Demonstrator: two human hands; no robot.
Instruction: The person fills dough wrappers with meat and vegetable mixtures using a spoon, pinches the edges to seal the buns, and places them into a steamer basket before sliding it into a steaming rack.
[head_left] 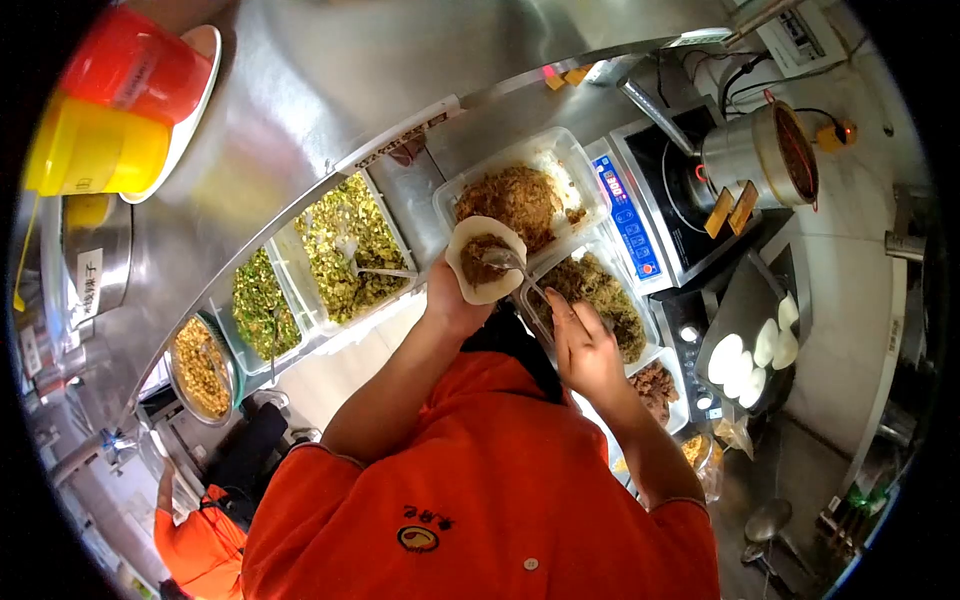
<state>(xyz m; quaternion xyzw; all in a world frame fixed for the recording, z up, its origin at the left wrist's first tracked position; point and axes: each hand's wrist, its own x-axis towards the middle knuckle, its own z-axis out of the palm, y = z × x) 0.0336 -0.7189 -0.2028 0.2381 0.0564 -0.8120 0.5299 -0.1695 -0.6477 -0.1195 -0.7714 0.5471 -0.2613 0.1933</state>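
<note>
My left hand (458,300) holds a round dough wrapper (485,291) with brown filling (482,262) in its middle. The bowl of a metal spoon (505,258) rests at the filling, and my right hand (585,345) is closed on the spoon's handle. Just beyond the wrapper sits a clear tub of reddish-brown filling (515,200). Under and beside my right hand is a tub of greenish-brown filling (590,290), partly hidden by the hand. A smaller tub of brown meat (655,388) lies to the right of my forearm.
Tubs of green filling (350,245) and chopped greens (264,305), and a bowl (203,368), stand left. Right are an induction cooker (675,185), a pot (755,155) and a pan with white dough pieces (740,370). A co-worker (200,545) stands lower left.
</note>
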